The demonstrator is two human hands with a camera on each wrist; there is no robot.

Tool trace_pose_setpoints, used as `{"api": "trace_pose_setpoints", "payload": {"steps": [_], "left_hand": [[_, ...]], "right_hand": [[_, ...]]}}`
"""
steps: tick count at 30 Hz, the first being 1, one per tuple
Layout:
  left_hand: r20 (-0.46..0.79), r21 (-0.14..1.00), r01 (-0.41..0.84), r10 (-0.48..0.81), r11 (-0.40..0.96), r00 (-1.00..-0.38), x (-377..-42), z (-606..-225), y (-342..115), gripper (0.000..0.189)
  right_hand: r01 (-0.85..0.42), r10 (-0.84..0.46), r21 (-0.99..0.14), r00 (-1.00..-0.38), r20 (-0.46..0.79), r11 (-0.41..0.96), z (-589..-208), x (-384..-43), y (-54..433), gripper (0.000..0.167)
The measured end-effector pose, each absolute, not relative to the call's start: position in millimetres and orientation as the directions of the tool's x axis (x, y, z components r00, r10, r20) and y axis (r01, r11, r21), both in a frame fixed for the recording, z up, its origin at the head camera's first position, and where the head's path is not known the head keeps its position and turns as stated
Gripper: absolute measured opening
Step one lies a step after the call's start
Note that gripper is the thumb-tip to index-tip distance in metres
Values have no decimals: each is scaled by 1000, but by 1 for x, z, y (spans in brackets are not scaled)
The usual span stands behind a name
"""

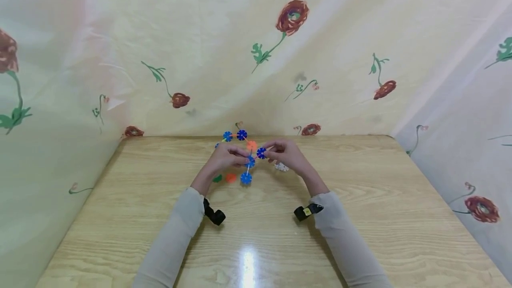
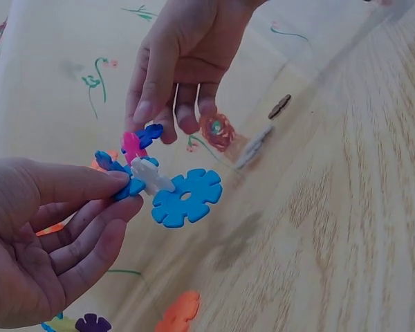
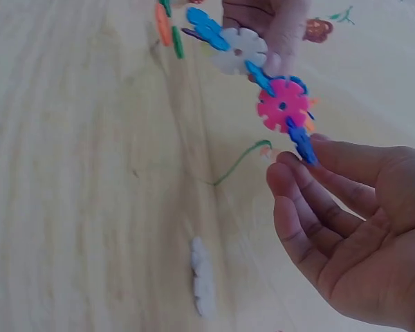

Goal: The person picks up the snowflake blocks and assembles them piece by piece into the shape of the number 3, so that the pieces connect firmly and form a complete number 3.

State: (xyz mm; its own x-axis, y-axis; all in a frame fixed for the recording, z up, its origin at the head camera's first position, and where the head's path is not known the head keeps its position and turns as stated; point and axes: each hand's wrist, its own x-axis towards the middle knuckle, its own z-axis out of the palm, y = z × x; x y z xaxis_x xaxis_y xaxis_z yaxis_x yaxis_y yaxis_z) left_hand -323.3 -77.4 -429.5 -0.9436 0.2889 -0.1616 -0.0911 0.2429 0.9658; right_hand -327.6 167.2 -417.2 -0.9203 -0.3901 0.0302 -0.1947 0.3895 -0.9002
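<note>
A chain of interlocking snowflake discs hangs between the two hands above the table. My left hand (image 1: 227,157) pinches a light blue disc (image 2: 133,187) between thumb and fingers. The right hand (image 1: 289,154) pinches a dark blue disc (image 3: 302,142) by its edge. That disc slots into a pink disc (image 3: 282,105), which joins the light blue one. From there a white disc (image 2: 152,177) leads to another light blue disc (image 2: 187,199) at the chain's near end. Beyond the left hand, the chain curves through an orange disc (image 1: 251,145) and further blue discs (image 1: 242,134).
On the wooden table (image 1: 248,226), a loose orange disc (image 1: 231,178) and a green disc (image 1: 217,178) lie below the left hand. White discs (image 1: 282,167) lie beside the right hand. A brown disc (image 2: 279,106) is further off. Flowered cloth (image 1: 224,57) hangs behind the table.
</note>
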Motion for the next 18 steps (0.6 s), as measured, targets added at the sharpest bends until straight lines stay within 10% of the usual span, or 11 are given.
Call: {"api": "trace_pose_setpoints", "payload": {"steps": [18], "left_hand": [[-139, 967, -62, 307, 248, -941, -323, -435, -81, 14]], "right_hand": [[-232, -439, -717, -891, -114, 657, -413, -339, 205, 26]]}}
